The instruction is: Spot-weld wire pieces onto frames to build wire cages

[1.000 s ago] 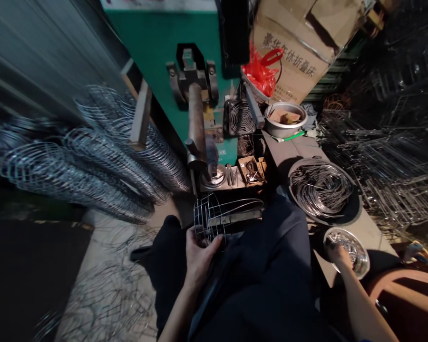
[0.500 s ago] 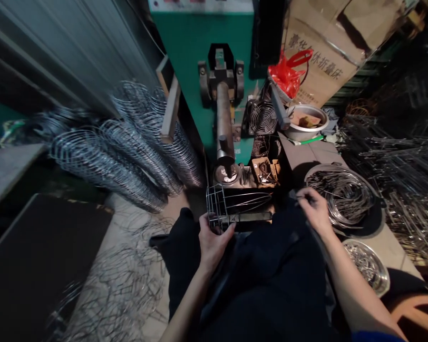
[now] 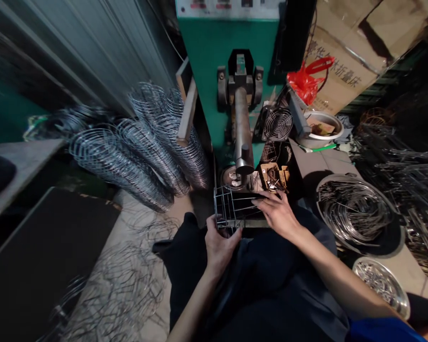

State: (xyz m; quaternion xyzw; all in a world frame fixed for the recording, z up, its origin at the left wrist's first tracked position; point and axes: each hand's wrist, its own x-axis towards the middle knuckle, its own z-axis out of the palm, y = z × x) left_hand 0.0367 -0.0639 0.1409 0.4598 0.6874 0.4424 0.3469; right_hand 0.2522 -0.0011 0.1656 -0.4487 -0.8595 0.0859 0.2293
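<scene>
A small wire frame [image 3: 227,203] lies sideways in front of the green machine [image 3: 228,42], below its metal arm [image 3: 242,126]. My left hand [image 3: 221,240] grips the frame's near left corner, thumb and fingers closed round its wires. Over the frame's right end is my right hand [image 3: 278,213], its fingers closed on the long wires there. The fingertips partly cover that end. Under the frame runs a flat metal bar [image 3: 255,223].
Stacked wire rings [image 3: 117,166] lean at the left. On the right stand a tub of bent wires [image 3: 355,206], a bowl of small metal parts [image 3: 380,285] and a white basin [image 3: 337,124]. Loose wire pieces [image 3: 124,280] cover the lower left.
My right hand has moved left from beside the dark cloth onto the frame's right end. My left hand still holds the frame. The whole view has shifted, with things appearing farther right.
</scene>
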